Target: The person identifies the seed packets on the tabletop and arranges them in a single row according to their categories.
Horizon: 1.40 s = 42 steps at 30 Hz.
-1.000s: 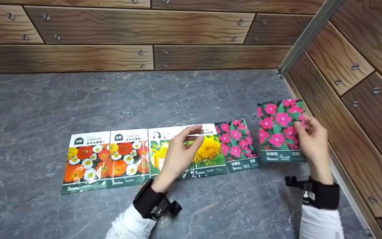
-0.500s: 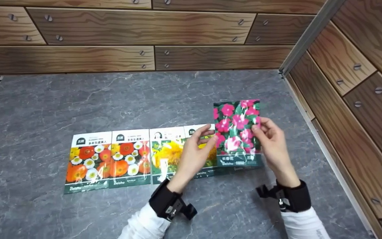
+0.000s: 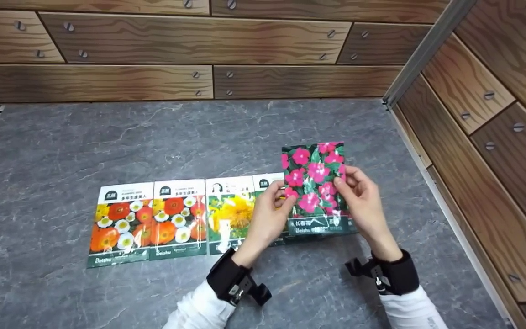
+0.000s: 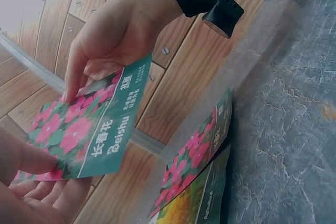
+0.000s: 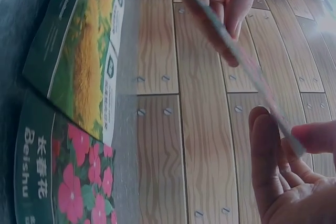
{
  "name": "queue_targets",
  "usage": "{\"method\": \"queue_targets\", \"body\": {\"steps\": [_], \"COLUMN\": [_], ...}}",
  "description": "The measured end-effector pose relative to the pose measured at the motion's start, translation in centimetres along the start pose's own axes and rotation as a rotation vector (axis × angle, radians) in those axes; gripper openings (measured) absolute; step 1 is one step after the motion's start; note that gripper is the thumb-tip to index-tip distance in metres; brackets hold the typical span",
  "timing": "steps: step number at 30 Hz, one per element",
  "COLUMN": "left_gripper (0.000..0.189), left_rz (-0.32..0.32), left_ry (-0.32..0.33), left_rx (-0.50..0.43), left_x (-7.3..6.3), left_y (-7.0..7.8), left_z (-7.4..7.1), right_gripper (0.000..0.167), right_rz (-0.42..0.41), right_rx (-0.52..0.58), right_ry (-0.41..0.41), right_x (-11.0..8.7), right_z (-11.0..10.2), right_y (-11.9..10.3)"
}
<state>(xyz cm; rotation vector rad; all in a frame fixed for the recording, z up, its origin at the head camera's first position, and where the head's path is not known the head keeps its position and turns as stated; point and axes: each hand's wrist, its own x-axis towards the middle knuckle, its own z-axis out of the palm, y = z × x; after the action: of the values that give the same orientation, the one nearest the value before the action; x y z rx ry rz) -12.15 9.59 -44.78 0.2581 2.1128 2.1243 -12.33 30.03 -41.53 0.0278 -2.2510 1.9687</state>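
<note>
A seed packet with pink flowers (image 3: 315, 183) is held up off the table between both hands. My right hand (image 3: 365, 205) pinches its right edge, thumb on the front. At the opposite edge, my left hand (image 3: 265, 219) pinches it between thumb and fingers, as the left wrist view shows. Edge-on in the right wrist view, the packet (image 5: 254, 74) spans the gap between the hands. Beneath it lies another pink-flower packet (image 5: 76, 187), mostly hidden in the head view. Beside that one is a yellow-flower packet (image 5: 86, 61), partly covered by the left hand from above.
Further left in the same row lie another yellow-flower packet (image 3: 228, 214) and two packets with orange and white flowers (image 3: 178, 224). The grey marbled tabletop (image 3: 153, 137) meets wood-patterned walls (image 3: 199, 39) at the back and on the right (image 3: 468, 137).
The right hand has carried the pink-flower packet leftward, over the row's right end. My left hand has moved slightly right and now pinches the packet's left edge.
</note>
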Motion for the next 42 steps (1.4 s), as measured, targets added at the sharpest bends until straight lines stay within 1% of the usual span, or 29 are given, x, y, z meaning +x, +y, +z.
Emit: {"method": "queue_targets", "body": {"steps": [3, 5, 8, 10, 13, 17, 20, 23, 26, 28, 30, 32, 33, 35, 37, 39, 40, 42], "left_gripper": [0.035, 0.035, 0.035, 0.036, 0.037, 0.039, 0.041, 0.041, 0.041, 0.046, 0.055, 0.066, 0.071, 0.073, 0.068, 0.056, 0.049, 0.039], "left_rz": [0.006, 0.005, 0.001, -0.011, -0.018, -0.033, -0.049, -0.084, -0.105, -0.104, -0.076, -0.020, 0.026, 0.133, 0.261, 0.385, 0.435, 0.507], "left_ry": [0.010, 0.020, 0.033, 0.035, 0.037, 0.027, 0.027, 0.038, 0.034, 0.017, -0.003, -0.026, -0.039, -0.066, -0.102, -0.138, -0.154, -0.181], "left_rx": [-0.009, -0.015, -0.022, -0.026, -0.023, -0.023, -0.022, -0.032, -0.043, -0.026, 0.028, 0.143, 0.225, 0.423, 0.638, 0.843, 0.934, 1.075], "left_x": [0.1, 0.2, 0.3, 0.3, 0.6, 1.2, 1.8, 2.3, 2.5, 2.4, 2.2, 1.8, 1.6, 1.1, 0.8, 0.6, 0.6, 0.7], "left_y": [-0.1, -0.1, -0.2, -0.2, -0.3, -0.2, -0.2, 0.0, 0.2, 0.4, 0.5, 0.5, 0.5, 0.4, 0.3, 0.2, 0.2, 0.2], "left_z": [-0.1, -0.1, 0.0, 0.2, 0.7, 2.0, 3.3, 4.7, 6.0, 6.7, 7.4, 8.0, 8.3, 8.8, 9.2, 9.5, 9.7, 10.0], "right_gripper": [0.030, 0.033, 0.035, 0.036, 0.038, 0.039, 0.039, 0.040, 0.041, 0.042, 0.043, 0.044, 0.044, 0.044, 0.045, 0.046, 0.046, 0.042], "right_rz": [-0.014, -0.008, 0.017, 0.039, 0.076, 0.111, 0.121, 0.129, 0.138, 0.141, 0.138, 0.141, 0.143, 0.151, 0.170, 0.186, 0.196, 0.219], "right_rx": [-0.066, -0.117, -0.196, -0.228, -0.268, -0.308, -0.327, -0.353, -0.379, -0.386, -0.384, -0.372, -0.365, -0.363, -0.354, -0.351, -0.344, -0.298], "right_ry": [-0.004, -0.001, 0.000, -0.005, -0.035, -0.066, -0.065, -0.079, -0.096, -0.099, -0.099, -0.090, -0.086, -0.077, -0.067, -0.073, -0.076, -0.075], "right_x": [0.1, 0.1, 0.2, 0.2, 0.3, 0.6, 1.2, 1.8, 2.3, 2.5, 2.7, 2.8, 2.9, 2.9, 3.0, 3.1, 3.2, 3.3], "right_z": [-0.2, -0.3, -0.7, -1.0, -1.8, -3.4, -4.6, -6.0, -7.6, -8.6, -9.5, -10.3, -10.8, -11.6, -12.3, -13.0, -13.3, -13.8], "right_y": [0.0, -0.1, -0.3, -0.3, -0.3, -0.2, -0.2, -0.1, 0.0, 0.1, 0.3, 0.5, 0.5, 0.7, 0.8, 0.9, 1.0, 1.2]}}
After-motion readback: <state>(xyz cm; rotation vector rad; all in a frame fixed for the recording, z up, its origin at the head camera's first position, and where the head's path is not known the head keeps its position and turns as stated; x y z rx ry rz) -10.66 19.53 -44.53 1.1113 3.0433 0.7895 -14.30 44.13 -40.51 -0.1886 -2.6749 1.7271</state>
